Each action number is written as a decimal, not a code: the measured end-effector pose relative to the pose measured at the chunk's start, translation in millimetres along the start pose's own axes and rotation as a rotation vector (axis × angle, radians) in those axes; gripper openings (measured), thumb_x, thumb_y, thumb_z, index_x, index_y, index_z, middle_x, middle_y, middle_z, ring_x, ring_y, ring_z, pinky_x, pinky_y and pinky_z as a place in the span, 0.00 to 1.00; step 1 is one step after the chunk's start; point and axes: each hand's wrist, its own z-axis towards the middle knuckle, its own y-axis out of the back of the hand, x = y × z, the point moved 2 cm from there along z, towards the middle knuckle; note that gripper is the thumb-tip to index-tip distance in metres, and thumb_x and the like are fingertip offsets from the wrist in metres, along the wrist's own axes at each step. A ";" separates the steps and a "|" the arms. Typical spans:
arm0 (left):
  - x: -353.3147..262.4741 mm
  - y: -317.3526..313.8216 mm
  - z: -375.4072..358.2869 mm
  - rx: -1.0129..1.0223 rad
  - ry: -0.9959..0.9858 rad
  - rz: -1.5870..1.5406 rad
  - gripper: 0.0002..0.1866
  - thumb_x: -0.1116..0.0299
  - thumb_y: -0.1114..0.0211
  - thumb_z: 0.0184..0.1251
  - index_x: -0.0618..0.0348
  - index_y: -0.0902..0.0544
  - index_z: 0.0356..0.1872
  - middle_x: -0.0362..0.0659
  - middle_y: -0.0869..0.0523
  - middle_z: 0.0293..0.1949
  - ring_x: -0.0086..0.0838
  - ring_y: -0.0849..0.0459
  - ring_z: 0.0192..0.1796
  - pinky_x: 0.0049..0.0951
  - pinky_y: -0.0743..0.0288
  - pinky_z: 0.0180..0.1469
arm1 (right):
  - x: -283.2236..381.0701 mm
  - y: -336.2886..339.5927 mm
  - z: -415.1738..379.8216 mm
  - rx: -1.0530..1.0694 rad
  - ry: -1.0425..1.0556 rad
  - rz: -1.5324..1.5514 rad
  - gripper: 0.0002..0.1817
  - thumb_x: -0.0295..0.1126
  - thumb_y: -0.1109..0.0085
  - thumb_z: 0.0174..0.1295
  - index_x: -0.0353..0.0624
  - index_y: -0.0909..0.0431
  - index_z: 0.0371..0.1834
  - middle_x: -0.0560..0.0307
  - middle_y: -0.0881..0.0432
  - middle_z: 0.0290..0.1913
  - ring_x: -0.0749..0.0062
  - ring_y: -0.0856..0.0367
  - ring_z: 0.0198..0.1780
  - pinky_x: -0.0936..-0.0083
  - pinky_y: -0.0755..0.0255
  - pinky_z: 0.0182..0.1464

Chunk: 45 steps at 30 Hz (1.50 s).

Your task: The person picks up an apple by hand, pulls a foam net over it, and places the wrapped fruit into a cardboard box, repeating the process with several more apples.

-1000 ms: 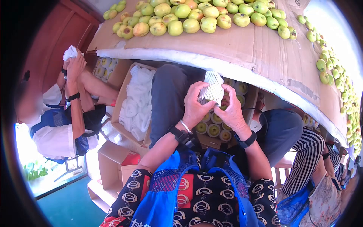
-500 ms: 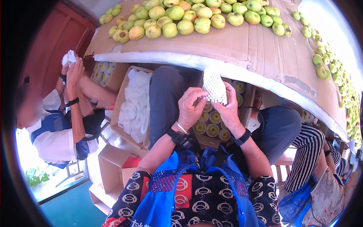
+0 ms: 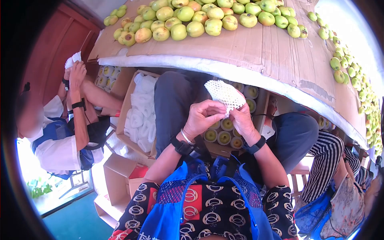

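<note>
A white foam fruit net (image 3: 225, 94) is held up between my two hands, over my lap. My left hand (image 3: 205, 117) pinches its lower end between thumb and fingers. On the other side my right hand (image 3: 243, 120) grips the net's lower right edge, its fingers partly behind the mesh. The net leans to the upper left, and whether a fruit sits inside I cannot tell. Just beneath my hands stands a carton (image 3: 262, 105) holding rows of net-wrapped apples (image 3: 224, 138). To the left, between my leg and a co-worker, another carton (image 3: 127, 105) holds loose white foam nets (image 3: 141, 114).
Green-yellow apples (image 3: 186, 14) are heaped on a cardboard-covered table (image 3: 224, 50) with a white padded edge. A co-worker (image 3: 60, 146) on the left holds a white net. At right sits a person in striped trousers (image 3: 325, 164). Open cardboard boxes (image 3: 119, 176) lie lower left.
The foam net has tipped from upright to leaning left. My left hand has shifted slightly right and down, and its fingers now meet the net's lower end.
</note>
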 end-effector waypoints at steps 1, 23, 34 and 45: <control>0.2 2.0 0.2 0.000 -0.001 0.000 0.12 0.83 0.34 0.52 0.64 0.21 0.38 0.43 0.17 0.34 0.25 0.16 0.38 0.24 0.22 0.39 | 0.8 0.9 0.3 0.007 -0.004 0.026 0.37 0.21 0.37 0.51 0.39 0.45 0.66 0.55 0.31 0.59 0.71 0.31 0.59 0.75 0.33 0.59; 14.6 24.2 16.8 -0.131 0.180 -0.354 0.16 0.66 0.57 0.72 0.64 0.26 0.51 0.43 0.20 0.45 0.25 0.22 0.49 0.27 0.31 0.54 | -6.5 -1.0 -1.5 0.210 -0.141 -0.069 0.35 0.20 0.37 0.48 0.38 0.38 0.62 0.58 0.28 0.55 0.77 0.29 0.56 0.78 0.34 0.59; 35.3 28.6 12.4 -0.178 0.255 -0.403 0.16 0.61 0.56 0.73 0.61 0.26 0.47 0.41 0.20 0.43 0.24 0.22 0.48 0.26 0.29 0.52 | -2.6 -1.1 -4.9 0.148 -0.169 -0.197 0.29 0.31 0.34 0.53 0.38 0.35 0.57 0.58 0.24 0.49 0.76 0.26 0.52 0.78 0.31 0.54; 44.5 29.5 12.8 -0.180 0.421 -0.867 0.21 0.58 0.60 0.72 0.65 0.27 0.52 0.50 0.20 0.49 0.38 0.20 0.50 0.36 0.27 0.54 | 40.7 -26.9 -7.3 0.171 -0.223 -0.586 0.30 0.44 0.40 0.59 0.33 0.34 0.57 0.52 0.20 0.38 0.75 0.21 0.34 0.80 0.26 0.35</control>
